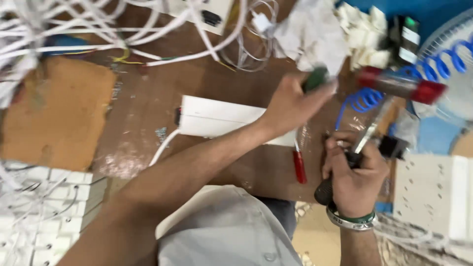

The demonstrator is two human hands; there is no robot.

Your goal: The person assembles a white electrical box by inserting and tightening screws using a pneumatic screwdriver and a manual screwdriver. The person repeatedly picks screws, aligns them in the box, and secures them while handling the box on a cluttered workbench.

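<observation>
My left hand reaches across the brown workbench and grips a green-handled tool, blurred by motion. Under that wrist lies a long white plastic box with a white cable leaving its left end. My right hand is closed around a black-handled tool with a metal shaft pointing up and away. A red-handled screwdriver lies on the bench between the two hands.
A tangle of white cables fills the far left. White socket plates are stacked near left, another white plate at right. A red-ended cylinder with a blue coiled hose, crumpled paper and white parts sit at the back.
</observation>
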